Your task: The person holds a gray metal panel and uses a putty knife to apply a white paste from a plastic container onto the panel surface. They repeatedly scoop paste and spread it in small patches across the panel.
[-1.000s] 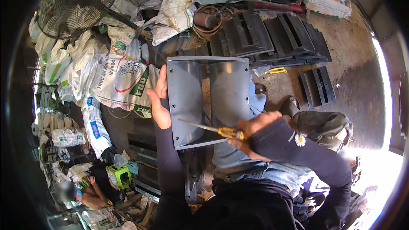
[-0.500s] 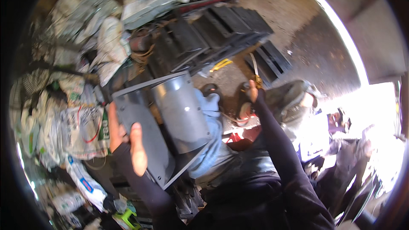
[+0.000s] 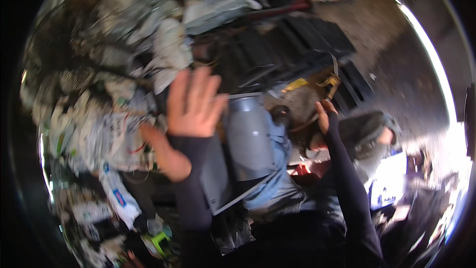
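My left hand [image 3: 193, 109] is raised with its fingers spread, partly in front of a dark grey moulded piece [image 3: 250, 139] and holding nothing. This piece has a flat flange with holes and a rounded, half-pipe bulge, and it leans against my jeans-clad leg [image 3: 277, 164]. Off to the right, my right hand [image 3: 325, 114] is closed around a slim tool with a yellow-and-dark handle [image 3: 331, 87] and a thin, pale blade-like strip pointing away from me. Blur hides the tool's exact kind.
Beyond my legs several dark moulded pieces [image 3: 287, 49] lie in a row, with a separate one [image 3: 358, 87] to their right. A yellow item [image 3: 295, 85] is on the floor. White sacks and bags [image 3: 121, 139] crowd the left side; a lime-green object [image 3: 159, 243] sits lower left.
My left hand has let go of the grey piece's flange and lifted with fingers spread. The view has shifted, so the scene appears further right. The tool stays in my right hand.
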A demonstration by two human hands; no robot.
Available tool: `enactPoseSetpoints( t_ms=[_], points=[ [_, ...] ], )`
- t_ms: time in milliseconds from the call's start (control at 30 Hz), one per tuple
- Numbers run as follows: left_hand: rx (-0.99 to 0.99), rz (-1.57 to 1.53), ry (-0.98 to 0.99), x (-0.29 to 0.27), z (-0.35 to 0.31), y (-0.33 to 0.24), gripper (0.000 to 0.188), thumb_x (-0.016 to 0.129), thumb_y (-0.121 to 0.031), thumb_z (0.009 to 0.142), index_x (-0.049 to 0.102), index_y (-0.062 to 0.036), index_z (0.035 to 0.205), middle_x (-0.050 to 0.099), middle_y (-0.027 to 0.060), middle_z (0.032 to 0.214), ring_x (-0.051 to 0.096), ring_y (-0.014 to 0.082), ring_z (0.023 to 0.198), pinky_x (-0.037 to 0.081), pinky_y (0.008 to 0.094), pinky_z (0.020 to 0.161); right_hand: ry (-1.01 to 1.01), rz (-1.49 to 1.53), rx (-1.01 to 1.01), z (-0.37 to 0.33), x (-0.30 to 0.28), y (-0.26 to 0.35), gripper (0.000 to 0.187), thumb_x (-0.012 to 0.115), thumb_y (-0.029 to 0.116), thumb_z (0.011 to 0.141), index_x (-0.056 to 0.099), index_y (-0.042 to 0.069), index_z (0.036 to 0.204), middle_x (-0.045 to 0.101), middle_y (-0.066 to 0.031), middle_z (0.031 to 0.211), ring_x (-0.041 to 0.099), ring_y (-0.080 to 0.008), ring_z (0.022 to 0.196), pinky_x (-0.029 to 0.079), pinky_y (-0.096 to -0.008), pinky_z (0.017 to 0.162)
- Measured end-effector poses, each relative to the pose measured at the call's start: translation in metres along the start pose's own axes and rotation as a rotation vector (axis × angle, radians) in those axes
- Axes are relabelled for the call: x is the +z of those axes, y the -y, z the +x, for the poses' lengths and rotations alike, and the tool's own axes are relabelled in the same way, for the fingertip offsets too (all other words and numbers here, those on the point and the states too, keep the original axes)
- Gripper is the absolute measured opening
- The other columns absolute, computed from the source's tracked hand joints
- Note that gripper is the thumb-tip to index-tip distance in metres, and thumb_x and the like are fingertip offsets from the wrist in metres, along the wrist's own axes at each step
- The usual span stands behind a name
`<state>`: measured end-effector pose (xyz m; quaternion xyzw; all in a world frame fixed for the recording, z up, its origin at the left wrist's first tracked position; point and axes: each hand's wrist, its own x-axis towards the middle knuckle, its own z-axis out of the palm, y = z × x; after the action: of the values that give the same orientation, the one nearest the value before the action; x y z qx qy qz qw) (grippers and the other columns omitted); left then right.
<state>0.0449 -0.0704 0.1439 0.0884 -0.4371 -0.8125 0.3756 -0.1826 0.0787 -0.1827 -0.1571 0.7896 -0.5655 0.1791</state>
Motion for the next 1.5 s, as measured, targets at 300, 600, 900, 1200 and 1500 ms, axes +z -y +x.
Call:
enactPoseSetpoints(
  t_ms=[300, 600, 900, 1200, 1500],
  points=[
    [-0.194, -0.325, 0.006, -0.014, 0.013, -0.011, 0.114, 0.033, -0.092, 0.078, 0.011, -0.0154, 0.159, 0.011, 0.0192, 0.164, 0.010, 0.0362, 0.151, 0.014, 0.0643, 0.115, 0.234, 0.231, -0.690, -0.112, 0.041, 0.279, 0.075, 0.077, 0.028, 0.081, 0.041, 0.000, 0.141, 0.031, -0.0309, 0.147, 0.044, -0.0479, 0.127, 0.041, -0.0496, 0.103],
    [0.045, -0.134, 0.034, 0.001, 0.008, 0.006, 0.115, 0.014, -0.091, 0.080, 0.010, -0.0073, 0.159, 0.012, 0.0226, 0.163, 0.008, 0.0365, 0.152, 0.003, 0.0519, 0.121, 0.323, 0.188, -0.561, -0.180, 0.064, 0.309, 0.093, 0.055, 0.051, 0.093, 0.019, -0.014, 0.149, 0.014, -0.0454, 0.150, 0.018, -0.0577, 0.142, 0.016, -0.0594, 0.116],
    [0.192, 0.194, -0.058, 0.011, 0.001, 0.016, 0.103, 0.029, -0.078, 0.091, 0.010, -0.0026, 0.157, 0.011, 0.0223, 0.163, 0.006, 0.0321, 0.152, 0.002, 0.0482, 0.121, -0.152, 0.405, -1.027, -0.128, 0.077, 0.335, 0.102, 0.068, 0.040, 0.081, 0.014, -0.010, 0.153, 0.016, -0.0321, 0.158, 0.012, -0.0496, 0.148, 0.020, -0.0587, 0.116],
    [0.160, 0.246, -0.025, 0.036, -0.009, 0.024, 0.092, 0.036, -0.070, 0.095, 0.008, -0.0102, 0.159, 0.007, 0.0131, 0.166, 0.001, 0.0274, 0.153, -0.005, 0.0421, 0.122, 0.675, 0.528, -0.434, -0.144, 0.025, 0.333, 0.087, 0.042, 0.046, 0.097, 0.005, -0.009, 0.153, -0.003, -0.0295, 0.162, -0.006, -0.0454, 0.150, 0.011, -0.0580, 0.118],
    [0.024, 0.121, -0.007, 0.009, 0.002, 0.005, 0.100, 0.035, -0.077, 0.090, 0.009, -0.0095, 0.159, 0.011, 0.0157, 0.165, 0.009, 0.0306, 0.152, 0.004, 0.0461, 0.121, 0.495, 0.488, -0.785, -0.186, 0.033, 0.303, 0.120, 0.069, 0.065, 0.073, 0.019, -0.011, 0.151, 0.010, -0.0378, 0.156, 0.006, -0.0476, 0.149, 0.012, -0.0511, 0.121]
  ],
)
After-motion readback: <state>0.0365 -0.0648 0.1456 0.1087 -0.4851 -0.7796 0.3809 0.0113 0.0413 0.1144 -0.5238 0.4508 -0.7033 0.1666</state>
